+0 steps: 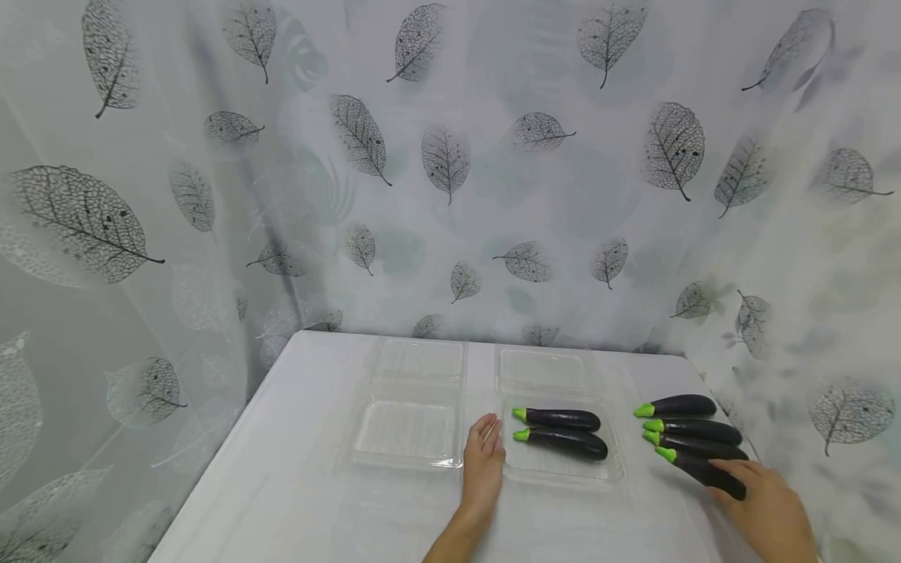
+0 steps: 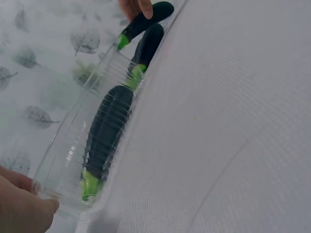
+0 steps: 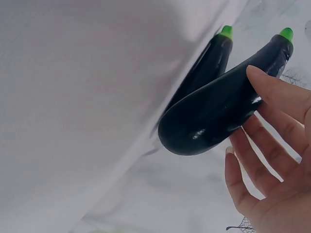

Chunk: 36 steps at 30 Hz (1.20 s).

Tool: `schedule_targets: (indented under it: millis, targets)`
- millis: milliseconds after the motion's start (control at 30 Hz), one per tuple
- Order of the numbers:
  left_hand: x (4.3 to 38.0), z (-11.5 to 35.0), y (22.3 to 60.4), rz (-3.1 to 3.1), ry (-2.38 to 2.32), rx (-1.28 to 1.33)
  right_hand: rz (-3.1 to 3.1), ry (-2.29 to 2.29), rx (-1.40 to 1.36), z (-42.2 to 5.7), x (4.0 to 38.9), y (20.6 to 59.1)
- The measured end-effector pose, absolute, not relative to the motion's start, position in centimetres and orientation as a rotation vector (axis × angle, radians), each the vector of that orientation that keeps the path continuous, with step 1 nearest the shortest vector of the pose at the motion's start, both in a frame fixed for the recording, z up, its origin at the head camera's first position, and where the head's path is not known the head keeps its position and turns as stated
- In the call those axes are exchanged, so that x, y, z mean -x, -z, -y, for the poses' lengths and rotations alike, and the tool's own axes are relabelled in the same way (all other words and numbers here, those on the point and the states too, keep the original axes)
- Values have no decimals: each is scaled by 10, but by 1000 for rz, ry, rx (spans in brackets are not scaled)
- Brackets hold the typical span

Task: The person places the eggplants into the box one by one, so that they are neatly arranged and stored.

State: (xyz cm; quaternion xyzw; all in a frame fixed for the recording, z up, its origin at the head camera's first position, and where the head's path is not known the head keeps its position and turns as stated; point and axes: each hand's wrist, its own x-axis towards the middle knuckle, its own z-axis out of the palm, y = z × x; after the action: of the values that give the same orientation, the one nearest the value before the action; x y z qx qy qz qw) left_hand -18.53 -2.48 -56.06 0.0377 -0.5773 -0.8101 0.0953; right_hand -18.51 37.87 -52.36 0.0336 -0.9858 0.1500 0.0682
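My right hand [image 1: 767, 500] holds an eggplant [image 3: 218, 104], dark purple with a bright green stem end, thumb on one side and fingers on the other. The eggplant is raised and tilted over the others in the right wrist view. My left hand [image 1: 483, 461] is at the left side of a clear plastic container [image 1: 563, 475], and its thumb and fingers [image 2: 46, 208] pinch the rim near a corner in the left wrist view. Two eggplants [image 1: 566, 442] lie side by side in this container, stems to the left.
Three more eggplants [image 1: 679, 406] lie at the table's right edge, beneath and beyond the held one. A second clear container [image 1: 408, 461], lid folded open to the back, stands to the left on the white table [image 1: 281, 469]. Leaf-patterned curtains [image 1: 493, 195] surround the table.
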Motion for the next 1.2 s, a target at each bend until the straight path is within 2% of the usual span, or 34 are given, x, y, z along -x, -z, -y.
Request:
schedule_targets:
  millis: [367,1200]
  targets:
    - [187,24,563,1709,2380,-117,2914,-467,-57,-353,181,513]
    - [186,24,563,1710,2382,-122,2714,-497,-191,-300,176,496]
